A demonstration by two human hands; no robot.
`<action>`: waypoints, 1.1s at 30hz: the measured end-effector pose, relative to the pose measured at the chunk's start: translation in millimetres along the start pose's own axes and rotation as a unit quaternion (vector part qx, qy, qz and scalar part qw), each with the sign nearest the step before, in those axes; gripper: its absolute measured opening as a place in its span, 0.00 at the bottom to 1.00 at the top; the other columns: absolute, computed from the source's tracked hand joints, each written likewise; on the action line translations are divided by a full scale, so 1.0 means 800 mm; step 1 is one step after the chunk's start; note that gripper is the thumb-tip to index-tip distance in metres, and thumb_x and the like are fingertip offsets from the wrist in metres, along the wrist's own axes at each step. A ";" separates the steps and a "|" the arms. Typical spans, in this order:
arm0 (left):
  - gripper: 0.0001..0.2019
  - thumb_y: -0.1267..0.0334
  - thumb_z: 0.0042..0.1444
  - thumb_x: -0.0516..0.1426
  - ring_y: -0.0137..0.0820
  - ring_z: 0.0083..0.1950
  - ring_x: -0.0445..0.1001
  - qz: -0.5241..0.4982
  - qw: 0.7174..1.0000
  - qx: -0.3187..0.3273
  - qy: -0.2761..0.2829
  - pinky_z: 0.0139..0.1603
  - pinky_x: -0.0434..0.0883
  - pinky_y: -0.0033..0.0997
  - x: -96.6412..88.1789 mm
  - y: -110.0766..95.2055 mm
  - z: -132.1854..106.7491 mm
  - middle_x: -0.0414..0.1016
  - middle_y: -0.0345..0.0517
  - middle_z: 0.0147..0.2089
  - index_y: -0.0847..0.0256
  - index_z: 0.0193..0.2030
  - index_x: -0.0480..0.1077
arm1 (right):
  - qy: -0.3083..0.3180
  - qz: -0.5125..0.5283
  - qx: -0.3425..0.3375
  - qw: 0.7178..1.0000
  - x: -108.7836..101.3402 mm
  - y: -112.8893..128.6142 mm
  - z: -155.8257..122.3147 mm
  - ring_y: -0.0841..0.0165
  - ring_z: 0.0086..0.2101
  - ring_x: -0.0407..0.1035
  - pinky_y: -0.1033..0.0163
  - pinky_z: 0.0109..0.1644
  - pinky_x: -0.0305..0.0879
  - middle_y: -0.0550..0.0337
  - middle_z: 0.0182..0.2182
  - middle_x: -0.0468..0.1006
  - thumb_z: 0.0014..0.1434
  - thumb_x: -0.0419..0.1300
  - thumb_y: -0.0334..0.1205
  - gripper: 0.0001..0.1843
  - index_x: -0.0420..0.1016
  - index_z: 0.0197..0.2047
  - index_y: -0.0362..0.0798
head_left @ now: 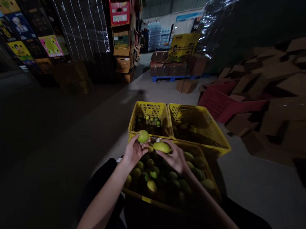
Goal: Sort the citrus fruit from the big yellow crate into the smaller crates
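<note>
My left hand (134, 152) is closed round a round yellow-green fruit (143, 136), held up at the near rim of the far left crate. My right hand (175, 158) grips a longer yellow-green fruit (162, 147) just beside it. Both hands hover over the near yellow crate (145, 197), which is filled with several green and yellow fruits (157, 178). Behind it stand two more yellow crates: the left crate (148, 109) holds a few small green fruits, the right crate (213, 131) a few fruits in shadow.
A red crate (219, 103) lies tilted to the right. Flattened brown cartons (278, 86) are heaped at the right. Stacked boxes (122, 37) and wrapped pallets (85, 32) stand at the back, with a blue pallet of cartons (176, 70). Grey concrete floor (66, 140) stretches left.
</note>
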State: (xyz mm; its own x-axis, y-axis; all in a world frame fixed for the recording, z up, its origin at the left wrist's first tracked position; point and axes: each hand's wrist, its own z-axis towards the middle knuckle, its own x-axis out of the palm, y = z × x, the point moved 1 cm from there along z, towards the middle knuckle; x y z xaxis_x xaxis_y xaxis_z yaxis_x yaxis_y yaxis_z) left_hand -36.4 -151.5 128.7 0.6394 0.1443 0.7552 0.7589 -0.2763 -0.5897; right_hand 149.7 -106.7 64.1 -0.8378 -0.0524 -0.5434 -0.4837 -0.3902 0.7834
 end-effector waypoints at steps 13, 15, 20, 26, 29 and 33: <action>0.27 0.69 0.33 0.72 0.23 0.37 0.71 0.134 0.981 0.127 0.062 0.40 0.68 0.23 0.038 0.055 -0.005 0.71 0.35 0.37 0.58 0.40 0.66 | -0.135 0.347 0.043 0.927 -0.067 0.049 -0.055 0.62 0.41 0.74 0.58 0.44 0.72 0.60 0.43 0.78 0.41 0.73 0.37 0.29 0.70 0.46 0.56; 0.28 0.68 0.32 0.72 0.24 0.38 0.70 0.185 0.966 0.160 0.080 0.40 0.67 0.23 0.039 0.059 -0.001 0.70 0.35 0.38 0.57 0.40 0.65 | -0.140 0.346 0.034 0.927 -0.066 0.050 -0.058 0.62 0.41 0.74 0.58 0.44 0.72 0.60 0.42 0.78 0.41 0.73 0.36 0.30 0.70 0.47 0.56; 0.32 0.66 0.27 0.74 0.22 0.34 0.68 0.260 0.940 0.193 0.104 0.36 0.66 0.23 0.042 0.062 0.006 0.67 0.33 0.36 0.57 0.37 0.60 | -0.188 0.305 -0.009 0.934 -0.072 0.050 -0.060 0.63 0.41 0.74 0.58 0.43 0.73 0.60 0.41 0.78 0.41 0.72 0.33 0.29 0.71 0.47 0.55; 0.31 0.63 0.30 0.73 0.22 0.34 0.68 0.278 0.933 0.195 0.120 0.36 0.66 0.23 0.039 0.061 0.006 0.67 0.33 0.37 0.57 0.38 0.59 | -0.209 0.289 -0.029 0.934 -0.070 0.044 -0.059 0.63 0.44 0.73 0.59 0.46 0.73 0.59 0.44 0.76 0.41 0.70 0.31 0.29 0.71 0.47 0.55; 0.30 0.63 0.32 0.73 0.22 0.34 0.68 0.281 0.930 0.200 0.125 0.37 0.66 0.24 0.035 0.063 0.007 0.67 0.33 0.37 0.56 0.38 0.60 | -0.193 0.308 -0.020 0.931 -0.064 0.042 -0.059 0.63 0.43 0.74 0.58 0.46 0.73 0.59 0.44 0.76 0.42 0.71 0.30 0.29 0.71 0.48 0.56; 0.28 0.62 0.35 0.72 0.25 0.36 0.70 0.284 0.929 0.197 0.130 0.39 0.68 0.25 0.033 0.061 0.004 0.69 0.35 0.39 0.55 0.41 0.62 | -0.191 0.317 -0.018 0.929 -0.060 0.046 -0.057 0.63 0.43 0.73 0.58 0.46 0.72 0.59 0.44 0.77 0.40 0.72 0.31 0.29 0.72 0.46 0.55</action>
State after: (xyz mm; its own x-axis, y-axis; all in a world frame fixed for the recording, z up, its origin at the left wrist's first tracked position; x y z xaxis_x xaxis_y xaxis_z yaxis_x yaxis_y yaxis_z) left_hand 17.8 -158.3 118.9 0.9378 -0.1674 0.3043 0.3281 0.1398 -0.9342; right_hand 183.5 -160.9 105.3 -0.9834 0.0462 0.1755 0.1398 -0.4236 0.8950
